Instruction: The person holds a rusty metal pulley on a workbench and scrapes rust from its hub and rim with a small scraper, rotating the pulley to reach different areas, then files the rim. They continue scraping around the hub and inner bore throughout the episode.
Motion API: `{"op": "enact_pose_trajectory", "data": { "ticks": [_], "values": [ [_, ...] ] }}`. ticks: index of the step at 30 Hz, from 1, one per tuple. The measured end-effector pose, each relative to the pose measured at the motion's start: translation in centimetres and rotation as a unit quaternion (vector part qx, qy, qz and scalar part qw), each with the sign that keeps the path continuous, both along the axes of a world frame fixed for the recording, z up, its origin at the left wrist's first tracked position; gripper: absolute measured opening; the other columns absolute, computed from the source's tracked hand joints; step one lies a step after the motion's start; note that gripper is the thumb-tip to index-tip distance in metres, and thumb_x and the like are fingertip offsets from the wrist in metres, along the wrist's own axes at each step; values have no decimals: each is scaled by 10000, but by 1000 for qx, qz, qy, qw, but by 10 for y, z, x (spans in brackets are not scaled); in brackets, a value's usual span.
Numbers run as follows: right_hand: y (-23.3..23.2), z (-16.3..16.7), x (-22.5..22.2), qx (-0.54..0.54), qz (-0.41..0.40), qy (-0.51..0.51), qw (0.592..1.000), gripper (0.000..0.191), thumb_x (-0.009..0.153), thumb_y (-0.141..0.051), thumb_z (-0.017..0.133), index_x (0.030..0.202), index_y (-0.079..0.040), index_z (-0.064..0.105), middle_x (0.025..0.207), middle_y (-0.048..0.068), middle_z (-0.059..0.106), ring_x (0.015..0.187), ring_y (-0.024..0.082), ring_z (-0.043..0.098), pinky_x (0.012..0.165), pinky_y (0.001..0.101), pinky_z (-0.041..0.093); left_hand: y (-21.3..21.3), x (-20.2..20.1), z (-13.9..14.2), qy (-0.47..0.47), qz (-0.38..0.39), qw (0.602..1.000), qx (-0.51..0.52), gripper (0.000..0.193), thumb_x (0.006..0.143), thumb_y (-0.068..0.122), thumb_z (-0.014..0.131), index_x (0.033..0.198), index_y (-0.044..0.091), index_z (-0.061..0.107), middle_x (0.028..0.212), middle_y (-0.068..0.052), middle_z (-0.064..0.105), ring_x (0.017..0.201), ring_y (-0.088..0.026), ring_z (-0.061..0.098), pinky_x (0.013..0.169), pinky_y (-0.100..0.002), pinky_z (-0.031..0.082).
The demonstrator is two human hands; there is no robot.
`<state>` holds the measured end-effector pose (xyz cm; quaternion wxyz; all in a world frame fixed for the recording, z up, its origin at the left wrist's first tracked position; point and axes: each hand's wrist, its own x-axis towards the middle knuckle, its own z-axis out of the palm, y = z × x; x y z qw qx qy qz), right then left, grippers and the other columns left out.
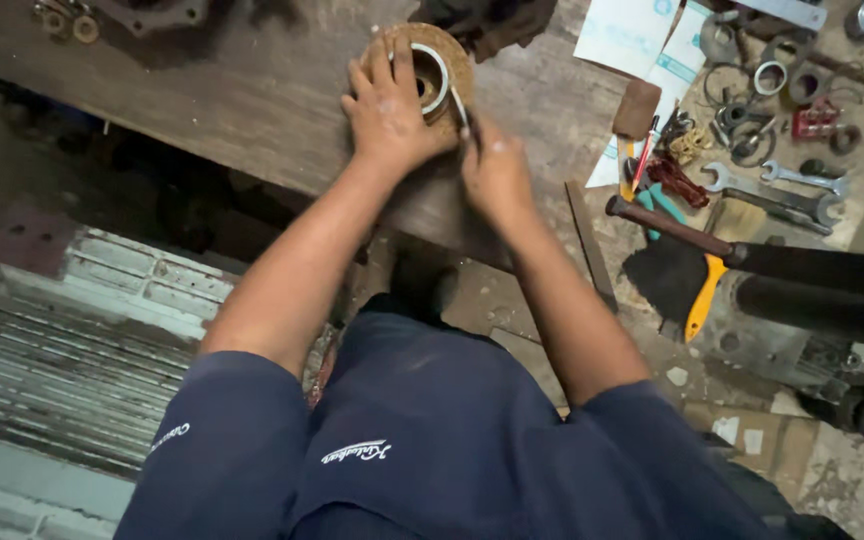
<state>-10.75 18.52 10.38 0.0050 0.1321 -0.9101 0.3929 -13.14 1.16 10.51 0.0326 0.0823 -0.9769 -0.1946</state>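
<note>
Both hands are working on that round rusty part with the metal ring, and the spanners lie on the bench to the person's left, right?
Not quite. The head view shows the spanners to the person's right. The left hand and right hand are indeed on the round rusty part with its metal ring.

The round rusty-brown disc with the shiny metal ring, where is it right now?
In the head view, the round rusty-brown disc lies top centre on the dark wooden workbench, under the left hand, with the right hand touching its near edge.

Two white-and-pale-blue printed paper packets lie overlapping on the worktop at upper right. A flat brown cardboard box with small white labels lies at lower right.
</note>
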Motion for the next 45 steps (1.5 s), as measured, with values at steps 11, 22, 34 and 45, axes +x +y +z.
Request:
{"op": "enact_pose_trajectory", "data": {
  "ticks": [11,22,34,45],
  "values": [
    [-9,5,-10,30,21,22,999,355,999,-107,585,1348,-47,610,1157,307,684,1038,529,639,895,576,510,15,-3,-2,-10,97,995,-13,1230,592,590,900,1527,98,270,1597,-195,224,1345,-544,323,943,-705,446],
    [2,11,-5,33,38,-23,998,352,986,-139,590,1332,-83,624,1147,271,696,1045,504,644,904,556,511,21,10,20,6,91,996,24,1389,567,574,910,1582,7,150,1615,-241,199,1338,-566,336,942,-661,475],
    [16,13,-29,16,71,-13,997,343,1000,-143,618,1338,-88,636,1233,252,686,1148,453,639,985,498,506,-38,6,10,36,-133,988,76,1383,493,552,1017,1595,184,267,1626,-185,266,1449,-516,260,1155,-662,304],
    [-7,-1,-6,0,-24,-28,999,315,1021,-146,598,1312,-48,668,1231,259,685,1142,457,642,981,485,506,-57,0,2,50,-173,977,118,1346,467,473,1032,1563,176,310,1609,-186,278,1400,-520,310,1130,-595,380]
  ]
}}
